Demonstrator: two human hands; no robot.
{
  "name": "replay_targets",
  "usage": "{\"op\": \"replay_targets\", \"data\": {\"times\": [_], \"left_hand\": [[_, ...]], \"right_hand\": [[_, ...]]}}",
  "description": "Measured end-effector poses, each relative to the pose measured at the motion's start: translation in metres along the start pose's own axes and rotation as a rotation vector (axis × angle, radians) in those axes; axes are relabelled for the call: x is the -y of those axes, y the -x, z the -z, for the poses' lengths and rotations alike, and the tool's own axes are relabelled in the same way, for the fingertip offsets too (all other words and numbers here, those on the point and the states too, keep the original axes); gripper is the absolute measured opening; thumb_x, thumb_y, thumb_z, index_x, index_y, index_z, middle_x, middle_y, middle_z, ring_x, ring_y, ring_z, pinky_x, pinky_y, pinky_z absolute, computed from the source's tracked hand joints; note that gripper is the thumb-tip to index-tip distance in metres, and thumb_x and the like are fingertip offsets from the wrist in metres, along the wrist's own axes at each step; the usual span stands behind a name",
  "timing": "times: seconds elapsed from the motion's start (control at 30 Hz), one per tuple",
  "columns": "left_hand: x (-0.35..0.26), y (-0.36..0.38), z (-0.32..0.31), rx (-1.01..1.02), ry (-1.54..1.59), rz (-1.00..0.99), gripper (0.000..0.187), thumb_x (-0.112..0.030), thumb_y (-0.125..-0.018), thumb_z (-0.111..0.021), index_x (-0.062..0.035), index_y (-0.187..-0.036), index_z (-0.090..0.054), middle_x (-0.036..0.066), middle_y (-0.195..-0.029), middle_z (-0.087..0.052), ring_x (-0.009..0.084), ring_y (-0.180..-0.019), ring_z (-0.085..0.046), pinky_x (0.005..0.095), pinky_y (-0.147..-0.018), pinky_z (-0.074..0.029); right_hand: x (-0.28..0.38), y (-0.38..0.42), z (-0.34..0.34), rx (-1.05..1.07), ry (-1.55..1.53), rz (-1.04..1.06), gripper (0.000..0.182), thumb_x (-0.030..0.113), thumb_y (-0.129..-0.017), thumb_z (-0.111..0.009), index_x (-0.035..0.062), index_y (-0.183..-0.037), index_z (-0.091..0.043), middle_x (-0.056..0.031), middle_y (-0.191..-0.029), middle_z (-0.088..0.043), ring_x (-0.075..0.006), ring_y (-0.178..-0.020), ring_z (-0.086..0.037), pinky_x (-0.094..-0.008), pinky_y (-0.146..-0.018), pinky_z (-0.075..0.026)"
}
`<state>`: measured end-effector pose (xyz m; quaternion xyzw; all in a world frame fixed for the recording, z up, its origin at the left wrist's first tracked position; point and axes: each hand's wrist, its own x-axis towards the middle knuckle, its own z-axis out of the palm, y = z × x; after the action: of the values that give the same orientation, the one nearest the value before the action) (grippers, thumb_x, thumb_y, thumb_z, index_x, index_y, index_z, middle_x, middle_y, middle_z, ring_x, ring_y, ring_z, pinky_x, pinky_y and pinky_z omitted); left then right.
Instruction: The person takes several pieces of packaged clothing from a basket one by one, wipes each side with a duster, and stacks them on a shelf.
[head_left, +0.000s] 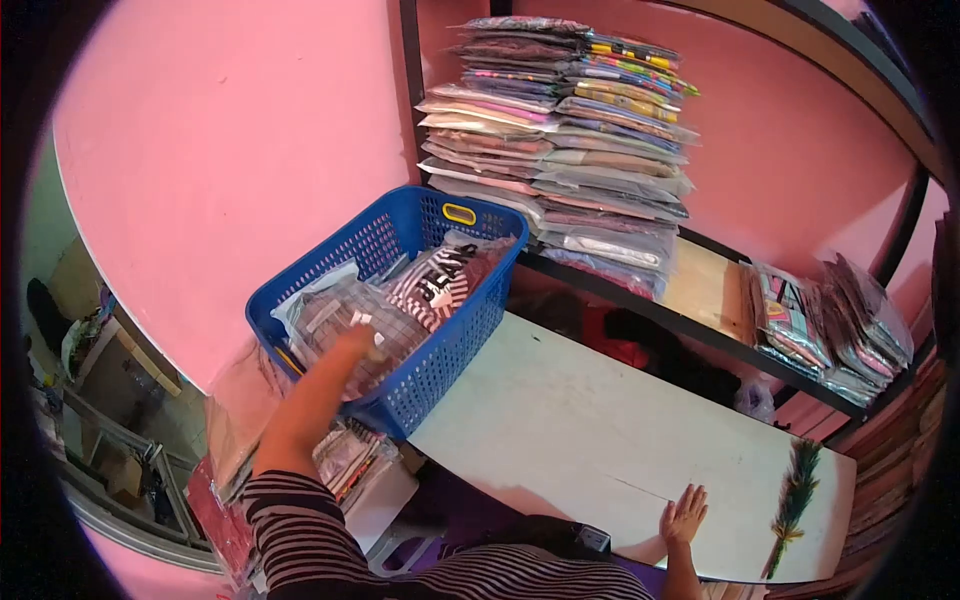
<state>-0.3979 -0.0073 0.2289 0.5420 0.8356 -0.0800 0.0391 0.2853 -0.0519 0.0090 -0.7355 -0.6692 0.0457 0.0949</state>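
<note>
My left hand (357, 346) reaches over the near side of a blue plastic basket (432, 385), at the packed clothes inside. Its fingers are blurred and partly hidden, so I cannot tell whether they grip anything. Around it lie a grey checked garment (325, 318) in clear plastic and a striped garment (438, 285) with "JEANS"-like lettering. My right hand (685, 515) rests flat, fingers outstretched, at the near edge of the white tabletop (560, 410), holding nothing.
Tall stacks of bagged clothes (600, 150) fill the shelf at the back. More bagged garments (800, 320) stand at its right end. A dark green feathery bundle (796, 490) lies on the table's right end. Below the basket are stacked packets (350, 455) and a white stool (385, 510).
</note>
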Motion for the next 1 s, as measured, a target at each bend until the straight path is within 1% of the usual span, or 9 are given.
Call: {"op": "replay_targets", "data": {"times": [0.13, 0.23, 0.33, 0.43, 0.5, 0.6, 0.7, 0.77, 1.0], "left_hand": [[-0.004, -0.010, -0.043, 0.054, -0.069, 0.058, 0.047, -0.028, -0.065, -0.063, 0.0025, -0.100, -0.055, 0.020, -0.101, -0.056, 0.0313, -0.093, -0.055, 0.0371, -0.077, -0.046], [-0.007, -0.016, -0.039, 0.169, -0.072, -0.069, 0.036, -0.021, -0.069, -0.059, 0.0022, -0.097, -0.057, 0.021, -0.101, -0.055, 0.0309, -0.092, -0.056, 0.0374, -0.077, -0.046], [-0.014, -0.019, -0.041, 0.046, -0.039, 0.038, 0.024, -0.012, -0.071, -0.055, 0.0014, -0.090, -0.060, 0.019, -0.098, -0.057, 0.0299, -0.089, -0.057, 0.0374, -0.076, -0.046], [-0.016, -0.009, -0.029, 0.149, 0.120, 0.025, 0.018, -0.008, -0.068, -0.055, 0.0000, -0.082, -0.062, 0.018, -0.090, -0.060, 0.0298, -0.086, -0.059, 0.0370, -0.074, -0.047], [-0.012, -0.019, -0.037, -0.086, -0.123, -0.102, 0.016, -0.006, -0.064, -0.058, -0.0017, -0.078, -0.063, 0.015, -0.085, -0.061, 0.0291, -0.082, -0.060, 0.0358, -0.070, -0.048], [-0.012, -0.007, 0.002, -0.226, -0.238, -0.128, 0.017, -0.009, -0.061, -0.059, -0.0036, -0.077, -0.061, 0.015, -0.074, -0.061, 0.0276, -0.071, -0.061, 0.0374, -0.062, -0.049], [-0.005, -0.004, 0.028, -0.330, -0.199, -0.038, 0.015, -0.007, -0.059, -0.057, -0.0047, -0.073, -0.061, 0.015, -0.073, -0.060, 0.0294, -0.069, -0.061, 0.0387, -0.061, -0.049], [-0.004, 0.005, 0.048, -0.640, -0.092, 0.065, 0.019, -0.006, -0.058, -0.057, -0.0022, -0.076, -0.060, 0.016, -0.072, -0.060, 0.0299, -0.066, -0.060, 0.0369, -0.060, -0.049], [-0.027, 0.065, 0.132, -1.036, 0.073, 0.275, 0.029, -0.005, -0.060, -0.048, -0.0032, -0.087, -0.058, 0.020, -0.073, -0.059, 0.0321, -0.066, -0.059, 0.0404, -0.060, -0.047]], "right_hand": [[-0.002, -0.001, -0.007, -0.029, 0.019, 0.007, 0.067, 0.049, -0.082, -0.026, 0.0012, -0.129, -0.023, -0.0228, -0.134, -0.017, -0.0364, -0.125, -0.013, -0.0496, -0.100, -0.010], [0.004, 0.001, 0.001, -0.023, 0.015, -0.008, 0.068, 0.050, -0.081, -0.026, 0.0014, -0.129, -0.025, -0.0221, -0.134, -0.018, -0.0358, -0.125, -0.014, -0.0493, -0.100, -0.010], [0.026, 0.007, 0.028, 0.109, 0.031, -0.087, 0.065, 0.044, -0.081, -0.031, 0.0074, -0.132, -0.018, -0.0165, -0.137, -0.013, -0.0315, -0.128, -0.009, -0.0463, -0.101, -0.008], [0.024, 0.007, 0.028, 0.083, 0.008, -0.078, 0.065, 0.045, -0.080, -0.032, 0.0081, -0.132, -0.020, -0.0166, -0.137, -0.015, -0.0315, -0.127, -0.011, -0.0461, -0.101, -0.009], [0.010, 0.002, 0.010, 0.027, 0.016, -0.044, 0.066, 0.048, -0.080, -0.030, 0.0050, -0.130, -0.023, -0.0189, -0.135, -0.018, -0.0333, -0.126, -0.014, -0.0475, -0.100, -0.010], [0.004, 0.001, 0.002, -0.042, 0.026, -0.011, 0.067, 0.050, -0.080, -0.028, 0.0022, -0.128, -0.027, -0.0208, -0.133, -0.021, -0.0351, -0.124, -0.017, -0.0491, -0.099, -0.013], [0.003, 0.001, 0.001, -0.059, 0.028, -0.008, 0.066, 0.049, -0.080, -0.029, 0.0026, -0.128, -0.028, -0.0204, -0.133, -0.022, -0.0347, -0.124, -0.018, -0.0491, -0.099, -0.014], [0.003, 0.003, 0.001, -0.076, 0.021, -0.012, 0.066, 0.048, -0.080, -0.029, 0.0028, -0.127, -0.028, -0.0203, -0.133, -0.023, -0.0344, -0.124, -0.018, -0.0490, -0.099, -0.014], [0.005, 0.001, 0.010, -0.020, -0.015, -0.039, 0.064, 0.043, -0.078, -0.035, 0.0035, -0.128, -0.027, -0.0201, -0.133, -0.021, -0.0336, -0.125, -0.016, -0.0483, -0.100, -0.012]]}}
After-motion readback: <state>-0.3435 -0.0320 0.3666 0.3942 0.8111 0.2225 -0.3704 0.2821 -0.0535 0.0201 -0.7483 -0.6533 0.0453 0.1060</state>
